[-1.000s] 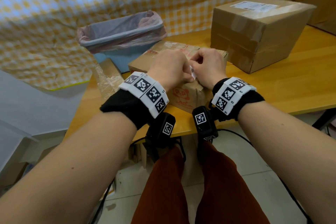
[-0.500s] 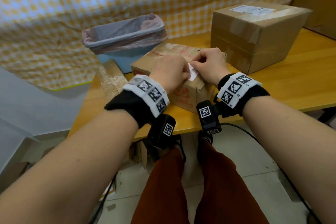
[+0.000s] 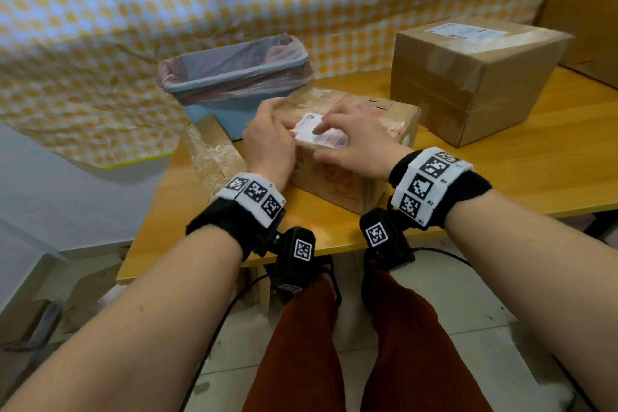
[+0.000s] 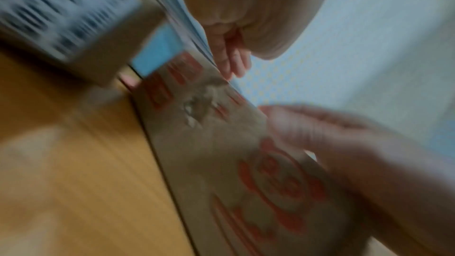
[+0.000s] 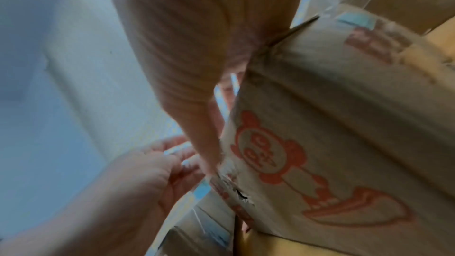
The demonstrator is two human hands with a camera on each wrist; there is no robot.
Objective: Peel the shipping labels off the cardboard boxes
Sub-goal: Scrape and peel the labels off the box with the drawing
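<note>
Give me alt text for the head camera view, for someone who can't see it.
Two hands work at a white shipping label on a small printed cardboard box on a wooden table: the left hand at its edge, the right hand across it. Behind stand a lined bin and a larger labelled box.

left wrist view motion-blurred, label [image 3: 319, 130] print unreadable, partly under right hand [image 3: 356, 140]

The small box [image 3: 351, 157] sits hemmed in: bin [image 3: 234, 77] just behind it on the left, crumpled tape-covered cardboard [image 3: 214, 150] beside its left, big box [image 3: 468, 77] near its right. Bare worktop [image 3: 535, 157] lies open along the right front.
</note>
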